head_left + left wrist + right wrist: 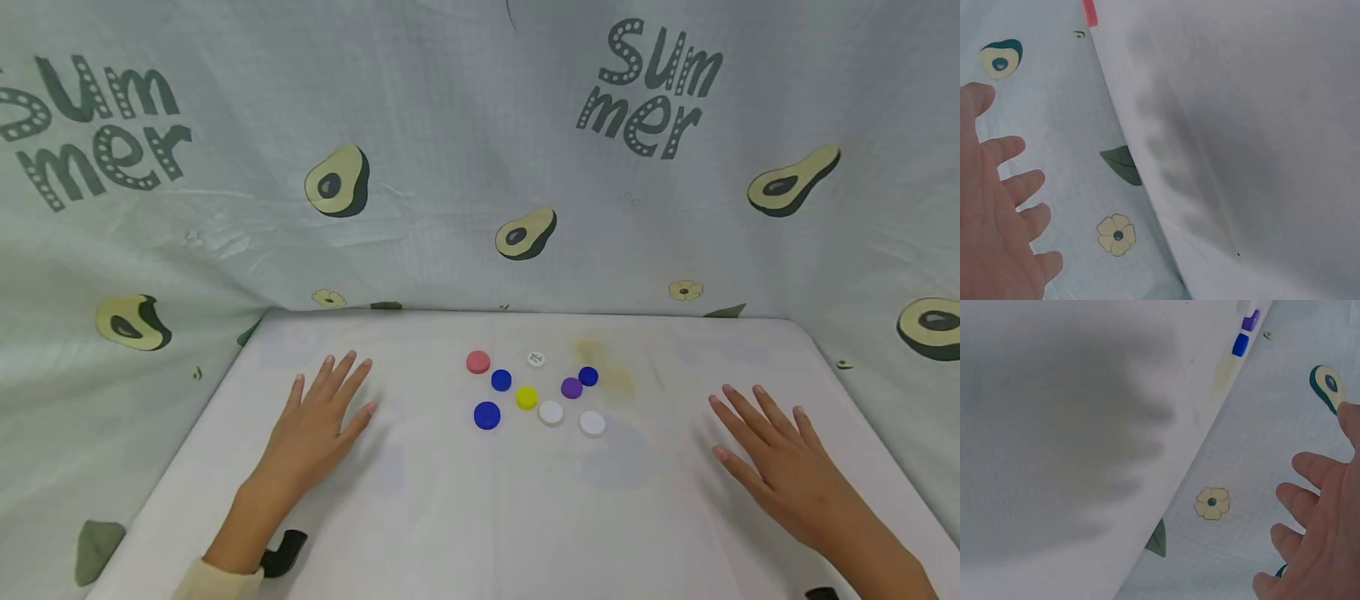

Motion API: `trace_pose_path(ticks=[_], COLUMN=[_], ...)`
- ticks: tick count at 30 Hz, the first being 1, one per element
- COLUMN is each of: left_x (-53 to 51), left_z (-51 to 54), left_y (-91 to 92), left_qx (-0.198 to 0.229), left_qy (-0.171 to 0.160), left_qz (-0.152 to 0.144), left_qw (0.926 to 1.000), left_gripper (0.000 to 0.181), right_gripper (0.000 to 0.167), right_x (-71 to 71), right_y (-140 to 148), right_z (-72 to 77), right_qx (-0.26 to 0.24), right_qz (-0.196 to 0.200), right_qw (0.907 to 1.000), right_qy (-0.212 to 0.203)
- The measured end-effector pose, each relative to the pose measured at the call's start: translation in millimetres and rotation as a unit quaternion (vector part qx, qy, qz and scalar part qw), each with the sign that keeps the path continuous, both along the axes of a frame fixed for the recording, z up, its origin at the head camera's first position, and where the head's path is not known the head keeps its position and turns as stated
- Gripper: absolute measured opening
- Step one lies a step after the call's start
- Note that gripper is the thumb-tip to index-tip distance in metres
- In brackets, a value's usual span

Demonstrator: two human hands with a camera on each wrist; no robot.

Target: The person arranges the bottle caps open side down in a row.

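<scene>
Several small round discs that look like bottle caps lie in a loose group at the table's middle. Among them are a red cap (477, 362), a yellow cap (527, 397), a purple cap (572, 388), a large blue cap (487, 415) and two smaller blue ones. Two plain white caps, one a white cap (592, 423) at the right, lie near a smaller white disc (536, 359) with dark marks. My left hand (318, 425) is left of the group, fingers spread, holding nothing. Over on the right, my right hand (787, 475) is likewise spread and holds nothing. Both cast shadows on the table.
The white table (450, 525) has faint yellowish stains near its back. A patterned cloth (435, 125) with avocados and lettering hangs behind it and along both sides. A black strap piece (285, 552) shows by the left wrist.
</scene>
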State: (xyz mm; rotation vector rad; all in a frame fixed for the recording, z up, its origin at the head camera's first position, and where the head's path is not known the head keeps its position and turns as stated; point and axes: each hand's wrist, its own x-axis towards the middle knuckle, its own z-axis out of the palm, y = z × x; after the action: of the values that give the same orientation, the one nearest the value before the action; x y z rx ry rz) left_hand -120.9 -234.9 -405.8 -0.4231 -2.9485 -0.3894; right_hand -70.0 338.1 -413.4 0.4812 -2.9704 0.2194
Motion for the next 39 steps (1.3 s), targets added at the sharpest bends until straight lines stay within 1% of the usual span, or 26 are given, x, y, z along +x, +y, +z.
trace_pose_path(ticks=[4,9,14,17,21,24,27,30,35,39], left_x=[-0.9,-3.7,-4.8,-4.6,-4.6,-5.2,-6.0,-6.7,-8.0,-7.9], left_z=[-1.6,-2.1,-2.8,-3.5,-2.9,-2.8,-2.8,-2.0,-0.9,-0.6], left_y=[5.0,11.5,16.6,19.1,23.3,26.7,31.7,37.4,48.5,57.6], left_qx=[0.004,0.007,0.018,0.028,0.047,0.066,0.086,0.100,0.117,0.126], left_qy=[-0.005,-0.008,-0.019,-0.020,-0.011,-0.014,-0.027,-0.041,-0.068,-0.093], left_qz=[-0.007,-0.017,-0.026,-0.033,-0.045,-0.052,-0.061,-0.073,-0.095,-0.102], left_qw=[1.0000,0.9998,0.9993,0.9988,0.9978,0.9963,0.9941,0.9915,0.9862,0.9824], left_gripper=[0.063,0.061,0.059,0.058,0.056,0.055,0.055,0.056,0.056,0.057], right_gripper=[0.070,0.068,0.066,0.064,0.060,0.059,0.058,0.057,0.055,0.054], right_x=[-2.5,-9.2,-17.2,-22.6,-29.8,-34.4,-37.2,-40.1,-44.0,-47.3], right_y=[-9.6,-22.9,-41.7,-54.3,-70.5,-82.1,-92.4,-103.4,-123.2,-140.0], right_z=[-0.9,-1.0,2.6,5.0,6.8,7.6,8.5,8.7,5.8,2.8], right_qx=[-0.011,-0.023,-0.025,-0.028,-0.041,-0.043,-0.047,-0.055,-0.055,-0.058], right_qz=[0.025,0.053,0.066,0.071,0.084,0.091,0.089,0.097,0.123,0.149], right_qw=[0.9996,0.9981,0.9974,0.9970,0.9953,0.9937,0.9915,0.9880,0.9817,0.9764], right_qy=[0.010,0.022,0.013,-0.004,-0.026,-0.049,-0.082,-0.107,-0.135,-0.145])
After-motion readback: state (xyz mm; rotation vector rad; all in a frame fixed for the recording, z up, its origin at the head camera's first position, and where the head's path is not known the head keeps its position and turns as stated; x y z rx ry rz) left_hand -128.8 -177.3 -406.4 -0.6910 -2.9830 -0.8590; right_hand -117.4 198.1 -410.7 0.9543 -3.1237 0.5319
